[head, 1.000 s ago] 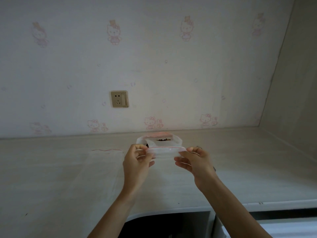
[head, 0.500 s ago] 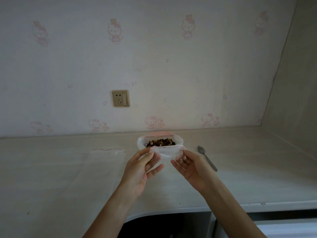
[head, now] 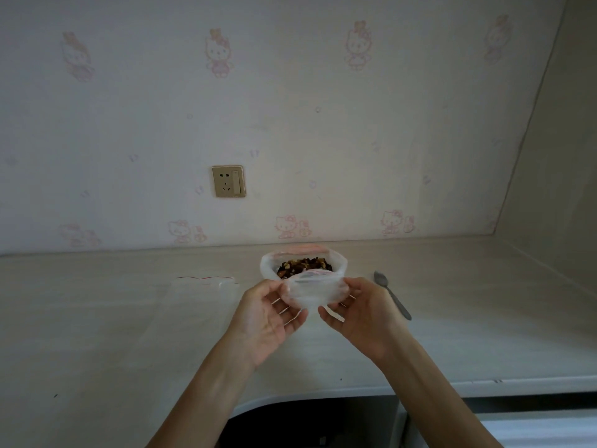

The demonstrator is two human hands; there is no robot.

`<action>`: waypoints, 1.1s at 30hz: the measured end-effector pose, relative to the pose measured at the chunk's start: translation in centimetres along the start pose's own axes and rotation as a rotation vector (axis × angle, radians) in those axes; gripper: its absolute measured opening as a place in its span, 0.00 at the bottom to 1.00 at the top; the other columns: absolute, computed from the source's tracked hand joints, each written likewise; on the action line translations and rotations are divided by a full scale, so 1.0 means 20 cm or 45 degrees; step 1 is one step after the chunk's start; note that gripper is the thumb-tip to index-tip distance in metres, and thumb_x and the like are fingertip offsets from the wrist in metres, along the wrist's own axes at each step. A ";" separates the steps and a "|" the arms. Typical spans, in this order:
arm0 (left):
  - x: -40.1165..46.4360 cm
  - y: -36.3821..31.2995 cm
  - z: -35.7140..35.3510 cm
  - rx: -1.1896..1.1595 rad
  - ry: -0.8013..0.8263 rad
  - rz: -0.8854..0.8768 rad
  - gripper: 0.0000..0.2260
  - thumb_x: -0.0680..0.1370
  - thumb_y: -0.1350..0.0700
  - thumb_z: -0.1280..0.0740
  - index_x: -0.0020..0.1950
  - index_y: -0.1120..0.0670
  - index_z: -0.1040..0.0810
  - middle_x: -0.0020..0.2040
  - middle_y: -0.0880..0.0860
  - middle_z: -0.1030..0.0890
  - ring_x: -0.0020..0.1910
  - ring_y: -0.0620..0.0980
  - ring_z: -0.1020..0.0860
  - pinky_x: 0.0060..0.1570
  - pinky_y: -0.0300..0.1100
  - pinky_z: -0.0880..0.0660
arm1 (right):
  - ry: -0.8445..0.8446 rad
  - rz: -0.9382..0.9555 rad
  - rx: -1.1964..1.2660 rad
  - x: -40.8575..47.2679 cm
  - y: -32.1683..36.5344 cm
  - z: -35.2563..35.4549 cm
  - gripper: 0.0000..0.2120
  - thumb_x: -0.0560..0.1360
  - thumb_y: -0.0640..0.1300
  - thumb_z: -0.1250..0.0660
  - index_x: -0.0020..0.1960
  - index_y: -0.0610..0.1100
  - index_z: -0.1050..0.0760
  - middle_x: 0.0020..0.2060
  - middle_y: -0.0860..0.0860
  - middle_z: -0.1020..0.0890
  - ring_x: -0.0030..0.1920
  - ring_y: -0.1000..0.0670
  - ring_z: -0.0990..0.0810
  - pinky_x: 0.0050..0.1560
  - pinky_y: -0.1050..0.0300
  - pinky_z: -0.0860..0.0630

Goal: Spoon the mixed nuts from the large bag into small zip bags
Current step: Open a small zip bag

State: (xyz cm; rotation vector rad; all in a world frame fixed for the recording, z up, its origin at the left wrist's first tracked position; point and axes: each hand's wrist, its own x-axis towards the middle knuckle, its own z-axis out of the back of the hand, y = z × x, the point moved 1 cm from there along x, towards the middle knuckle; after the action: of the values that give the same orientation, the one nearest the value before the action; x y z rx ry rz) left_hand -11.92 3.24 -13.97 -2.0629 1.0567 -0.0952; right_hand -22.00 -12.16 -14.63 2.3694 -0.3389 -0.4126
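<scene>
A small clear zip bag point(head: 312, 290) with a red seal line hangs between my two hands, its mouth spread wide. My left hand point(head: 266, 313) pinches its left edge and my right hand point(head: 363, 313) pinches its right edge. Just behind it the large open bag point(head: 268, 265) stands on the desk with dark mixed nuts point(head: 303, 265) showing inside. A metal spoon point(head: 392, 294) lies on the desk to the right of my right hand, bowl away from me.
Flat empty zip bags point(head: 200, 305) with a red seal line lie on the desk at the left. The pale desk point(head: 484, 318) meets the wallpapered wall at the back and a side panel on the right. A wall socket point(head: 228, 181) sits above. The desk's front edge curves inward below my arms.
The small bag was held flat and closed between my fingertips; its mouth is now pulled wide. My hands dropped slightly, so the nuts and spoon show.
</scene>
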 end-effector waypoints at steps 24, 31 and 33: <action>0.00 0.11 -0.04 0.935 -0.444 -0.961 0.06 0.76 0.59 0.27 0.44 0.58 0.23 0.39 0.47 0.16 0.40 0.49 0.15 0.51 0.60 0.17 | -0.469 0.472 -0.565 -0.01 -0.05 -0.03 0.06 0.77 0.39 0.27 0.44 0.38 0.21 0.36 0.44 0.18 0.36 0.48 0.17 0.41 0.50 0.15; 0.03 0.10 0.02 0.910 -0.524 -1.035 0.09 0.78 0.63 0.26 0.45 0.56 0.26 0.43 0.50 0.20 0.38 0.51 0.15 0.40 0.49 0.15 | -0.483 0.434 -0.387 -0.03 -0.04 -0.02 0.07 0.78 0.34 0.29 0.54 0.35 0.25 0.40 0.38 0.15 0.36 0.42 0.14 0.35 0.50 0.16; 0.03 0.10 0.03 0.826 -0.521 -0.969 0.09 0.77 0.64 0.25 0.45 0.59 0.25 0.44 0.56 0.19 0.40 0.54 0.14 0.37 0.45 0.16 | -0.445 0.379 -0.299 -0.04 -0.04 -0.02 0.07 0.77 0.33 0.30 0.55 0.34 0.24 0.41 0.36 0.14 0.40 0.40 0.12 0.37 0.49 0.15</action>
State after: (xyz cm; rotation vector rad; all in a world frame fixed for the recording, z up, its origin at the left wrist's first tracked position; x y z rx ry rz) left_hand -12.55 2.50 -15.91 -1.6602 -0.0600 -0.3331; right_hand -22.55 -11.03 -14.85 1.9754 -0.7506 -0.6837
